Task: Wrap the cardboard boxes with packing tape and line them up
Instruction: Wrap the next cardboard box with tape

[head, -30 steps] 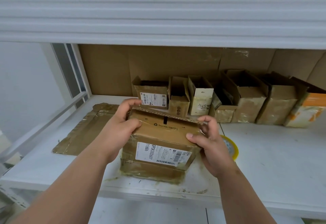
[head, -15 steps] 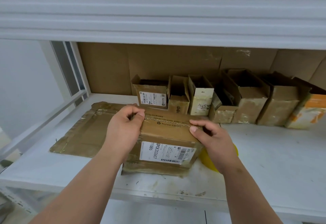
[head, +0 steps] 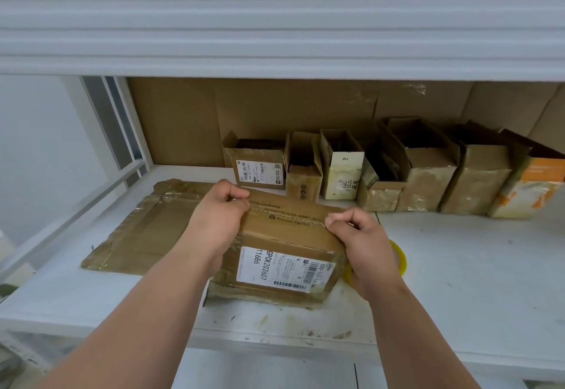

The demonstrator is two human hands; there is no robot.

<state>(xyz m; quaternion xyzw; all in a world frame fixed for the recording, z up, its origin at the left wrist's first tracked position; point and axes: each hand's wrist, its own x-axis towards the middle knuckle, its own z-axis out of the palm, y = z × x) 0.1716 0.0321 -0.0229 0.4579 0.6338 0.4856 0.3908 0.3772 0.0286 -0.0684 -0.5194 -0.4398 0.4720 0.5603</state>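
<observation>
Cardboard everywhere on this shelf. The box being worked on (head: 287, 248) sits at centre frame near the front edge of the white shelf (head: 458, 281), with both hands on its closed top flaps. Left hand (head: 218, 220) has its fingers curled over the left end of the flap seam and seems to be pressing it down; right hand (head: 360, 235) is curled at the right end, fingertips pinching or pressing the flap edge, hard to say which.

What could go wrong, I reckon: the flaps aren't taped yet, so letting go to reach for the yellow tape roll (head: 399, 258), half hidden behind the right wrist, could let them spring back up. The box is also close to the shelf lip, so a hard push might slide it off.

Readable stuff: the white label (head: 281, 269) on the near face says "GPCK202607" and "11686", plus "505-101-10" by the barcodes. The row of open boxes (head: 382, 174) lines the back, upper right of centre; one reads "118".
</observation>
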